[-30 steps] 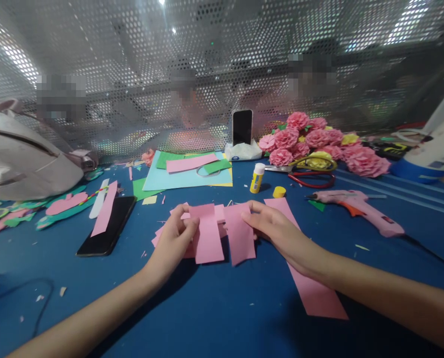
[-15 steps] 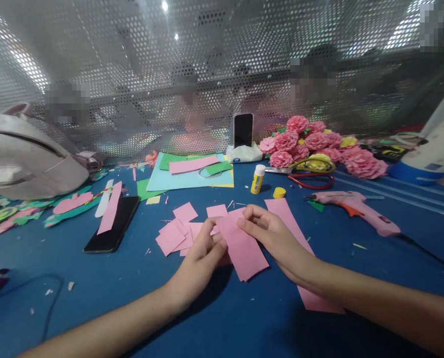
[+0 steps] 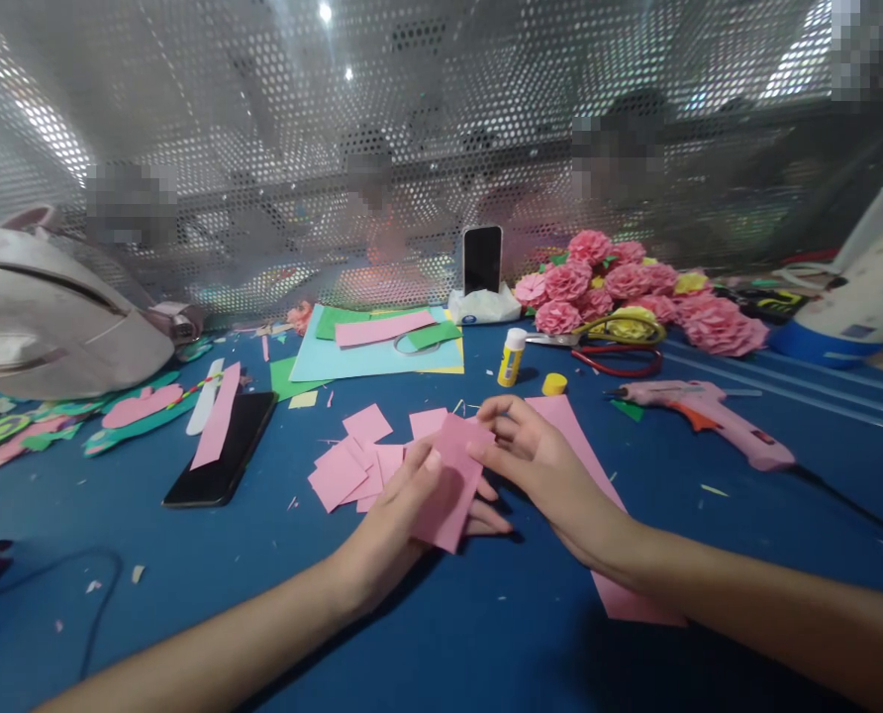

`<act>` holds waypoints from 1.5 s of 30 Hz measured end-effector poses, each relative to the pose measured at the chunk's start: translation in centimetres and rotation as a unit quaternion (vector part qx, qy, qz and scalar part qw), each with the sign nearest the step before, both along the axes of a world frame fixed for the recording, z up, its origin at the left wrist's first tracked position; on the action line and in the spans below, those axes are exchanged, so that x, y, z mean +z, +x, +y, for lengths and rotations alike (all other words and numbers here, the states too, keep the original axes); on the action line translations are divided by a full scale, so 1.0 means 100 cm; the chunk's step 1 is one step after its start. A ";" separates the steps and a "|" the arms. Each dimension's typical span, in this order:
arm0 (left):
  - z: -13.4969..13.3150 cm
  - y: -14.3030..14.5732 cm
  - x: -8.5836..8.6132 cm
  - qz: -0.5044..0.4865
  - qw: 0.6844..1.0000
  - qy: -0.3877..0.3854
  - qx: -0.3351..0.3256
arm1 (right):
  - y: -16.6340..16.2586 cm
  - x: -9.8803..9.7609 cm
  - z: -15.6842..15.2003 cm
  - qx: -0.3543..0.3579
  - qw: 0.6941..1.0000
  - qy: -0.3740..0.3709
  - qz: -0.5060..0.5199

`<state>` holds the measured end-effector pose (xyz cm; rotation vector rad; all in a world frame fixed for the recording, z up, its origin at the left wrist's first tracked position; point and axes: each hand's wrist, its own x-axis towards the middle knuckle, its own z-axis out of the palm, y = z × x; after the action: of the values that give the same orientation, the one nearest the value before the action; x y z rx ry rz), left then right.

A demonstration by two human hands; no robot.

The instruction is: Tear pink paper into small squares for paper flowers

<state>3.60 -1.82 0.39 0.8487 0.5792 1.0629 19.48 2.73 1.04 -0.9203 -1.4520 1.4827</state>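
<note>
Both my hands hold one pink paper rectangle just above the blue table. My left hand grips its left edge, thumb on top and fingers underneath. My right hand pinches its upper right corner. Left of it, several small pink paper squares lie in a loose pile. A long pink paper strip runs under my right forearm.
A black phone with a pink strip on it lies at left. A glue stick, yellow cap, scissors, pink glue gun and pink paper flowers sit behind. Coloured sheets and an upright phone stand further back. A grey bag is far left.
Earlier I held two pink pieces side by side; now I hold a single one. My left hand moved right to it, and the piece turned and lifted toward me.
</note>
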 end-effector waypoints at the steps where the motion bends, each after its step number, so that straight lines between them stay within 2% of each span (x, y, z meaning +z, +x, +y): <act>1: 0.002 -0.003 0.001 0.029 1.000 0.006 0.010 | 0.001 0.000 0.003 -0.008 1.000 0.027 -0.006; 4: 0.012 -0.019 0.001 0.166 0.984 0.044 0.046 | 0.008 -0.001 0.013 -0.011 0.992 0.104 -0.070; 6: 0.020 -0.032 0.000 0.284 0.955 0.057 0.069 | 0.013 -0.002 0.020 -0.001 0.980 0.153 -0.130; 8: 0.028 -0.044 -0.001 0.357 0.922 0.110 0.103 | 0.017 -0.001 0.026 -0.006 0.963 0.203 -0.178; 11: 0.036 -0.056 -0.002 0.434 0.866 0.197 0.151 | 0.020 -0.003 0.032 -0.011 0.943 0.253 -0.216; 14: 0.041 -0.061 -0.004 0.468 0.836 0.223 0.181 | 0.021 -0.008 0.038 -0.001 0.934 0.263 -0.240; 21: 0.044 -0.063 -0.014 0.452 0.854 0.180 0.184 | 0.024 -0.017 0.044 0.007 0.933 0.244 -0.266; 28: 0.041 -0.062 -0.013 0.416 0.883 0.152 0.157 | 0.023 -0.016 0.042 0.008 0.926 0.250 -0.283; 38: 0.041 -0.060 -0.010 0.425 0.878 0.166 0.140 | 0.023 -0.010 0.038 0.008 0.928 0.236 -0.289; 45: 0.046 -0.063 -0.011 0.424 0.872 0.147 0.198 | 0.022 -0.009 0.038 0.014 0.939 0.232 -0.252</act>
<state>-2.73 2.75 -0.72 1.5293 1.4009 1.1321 21.69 6.52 0.16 -1.0162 -2.0782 0.8778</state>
